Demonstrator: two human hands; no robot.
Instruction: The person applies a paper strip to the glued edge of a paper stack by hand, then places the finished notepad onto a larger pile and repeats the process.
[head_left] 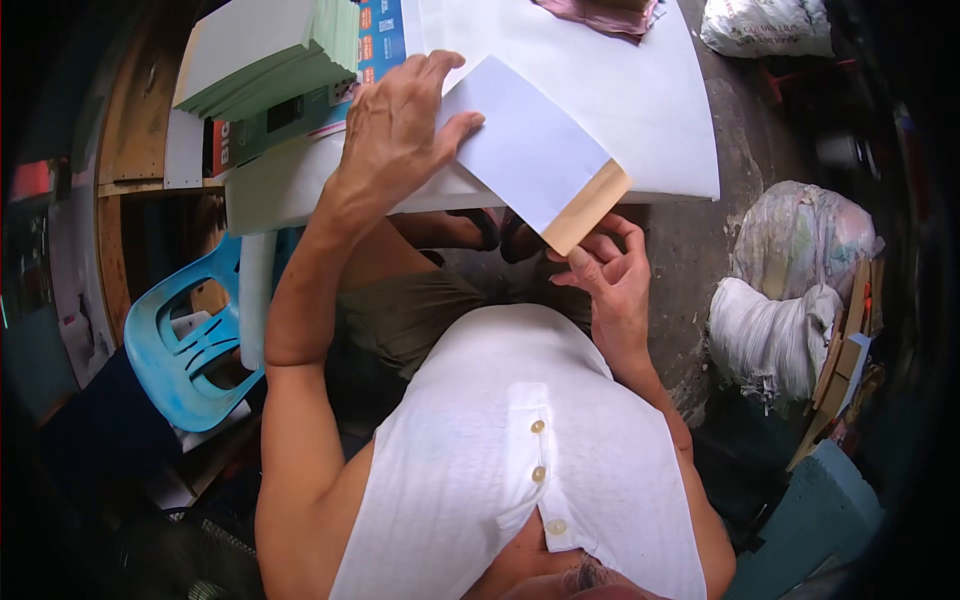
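Note:
A flat white rectangular paper piece (pixel 530 140) with a tan, round-cornered strip along its near end lies slanted over the table edge. The tan end sticks out past the tabletop. My left hand (pixel 400 130) rests at its far left side, the thumb laid on the white face and the fingers stretched out apart from it. At the near tan corner, my right hand (pixel 612 270) has its thumb at the edge and its fingers curled beneath, gripping it. Part of those right fingers is hidden by the paper.
On the white table (pixel 660 110), a tall stack of green-edged white paper (pixel 270 60) stands at the back left on a printed box (pixel 285 122). Pink bundles (pixel 605 14) lie at the far edge. A blue plastic chair (pixel 185 345) is left; white sacks (pixel 775 335) sit on the floor at right.

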